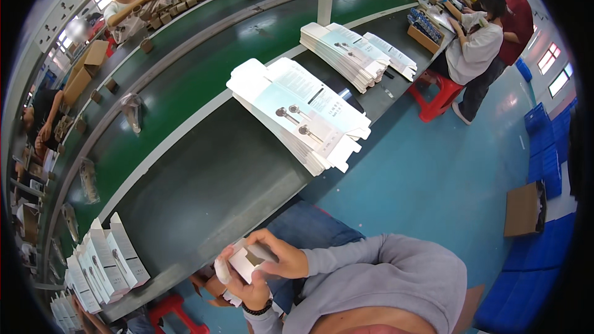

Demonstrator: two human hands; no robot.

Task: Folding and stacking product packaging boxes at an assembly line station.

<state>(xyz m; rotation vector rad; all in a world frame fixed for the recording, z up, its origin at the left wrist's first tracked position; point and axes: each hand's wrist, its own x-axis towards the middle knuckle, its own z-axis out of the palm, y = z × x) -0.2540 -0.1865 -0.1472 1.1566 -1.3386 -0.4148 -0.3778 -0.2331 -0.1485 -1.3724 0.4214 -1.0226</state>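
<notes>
A small white folding carton (243, 263) is held between my two hands over the near edge of the workbench, its open end and inside showing. My left hand (246, 289), with a dark beaded bracelet at the wrist, is closed round the carton's near left side. From the right, my right hand (283, 258) grips its other side, fingers over the far edge and thumb near the opening. A large stack of flat printed cartons (309, 108) lies on the bench beyond my hands. Several standing cartons (108, 266) are grouped at the bench's left end.
More flat carton stacks (346, 55) lie farther along the dark bench (192, 167). Behind it runs a green conveyor (185, 99) carrying bagged parts. Co-workers sit and stand at the far right, beside a red stool (436, 95). Blue bins (544, 160) and a brown box (525, 210) are at right.
</notes>
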